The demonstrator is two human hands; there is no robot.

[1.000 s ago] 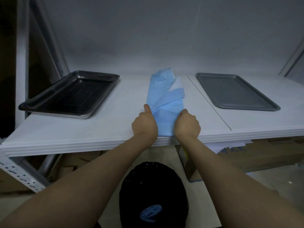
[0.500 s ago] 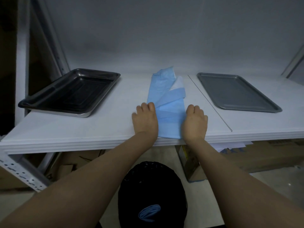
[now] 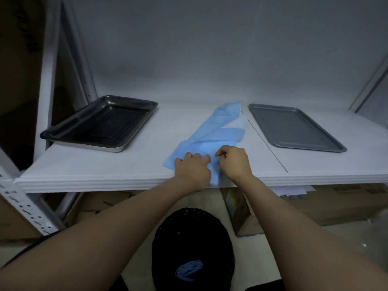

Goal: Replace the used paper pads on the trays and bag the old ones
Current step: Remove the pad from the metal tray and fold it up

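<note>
Here, the white shelf (image 3: 105,164) spans the middle of the frame. Below its front edge, at the bottom centre, a black bin bag (image 3: 210,232) stands open with a crumpled blue pad (image 3: 189,269) already inside. At middle left sits a deep steel tray (image 3: 100,124), and at middle right a flat grey tray (image 3: 294,127); both are bare, with no pad in either. Between them, at the centre of the frame, lies the folded stack of blue paper pads (image 3: 218,131), its near end at the shelf's front edge.

We judge the step in hand to be peeling one fresh pad off this stack. To do it well, we should hold the stack down with one hand and lift only the top layer with the other. We should start at a free corner and draw it back slowly, so the thin sheets do not come up together or tear. Once it is free, we open it flat before taking it to a tray.

Both forearms reach up from the bottom corners and meet over the stack's near end. Our left hand (image 3: 194,169) rests knuckles-up on the pads with its fingers bent down; we cannot tell whether it grips a layer or merely pins it. Our right hand (image 3: 235,162), just beside it, pinches a fold of the top pad between thumb and forefinger.
</note>
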